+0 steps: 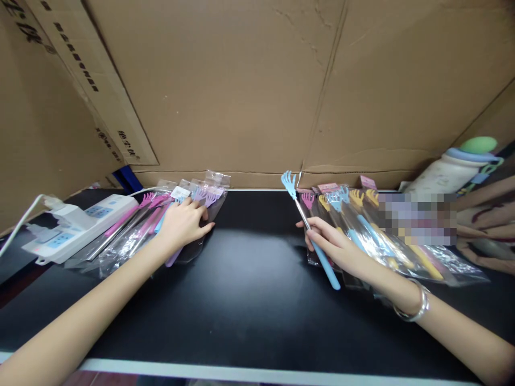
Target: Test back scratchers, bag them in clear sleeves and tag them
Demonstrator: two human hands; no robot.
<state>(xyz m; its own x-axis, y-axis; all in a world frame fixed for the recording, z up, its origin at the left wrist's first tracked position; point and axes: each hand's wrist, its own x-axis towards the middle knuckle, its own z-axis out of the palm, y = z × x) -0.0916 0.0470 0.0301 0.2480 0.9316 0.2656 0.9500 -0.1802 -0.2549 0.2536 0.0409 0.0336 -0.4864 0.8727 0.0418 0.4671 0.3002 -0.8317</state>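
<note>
My right hand (333,244) grips a loose blue back scratcher (306,220) by its metal shaft, its claw head pointing at the cardboard wall. Under and right of that hand lies a fanned pile of bagged scratchers (386,241) in blue, yellow and pink. My left hand (183,222) rests palm down on a second pile of bagged scratchers (161,225), pink and purple ones in clear sleeves, at the left of the black tabletop (253,279).
A white power strip (76,225) with a cable lies at the far left. Cardboard sheets (241,80) wall in the back and left. A white bottle with a green cap (454,169) lies at the right, beside another person's hand (483,236).
</note>
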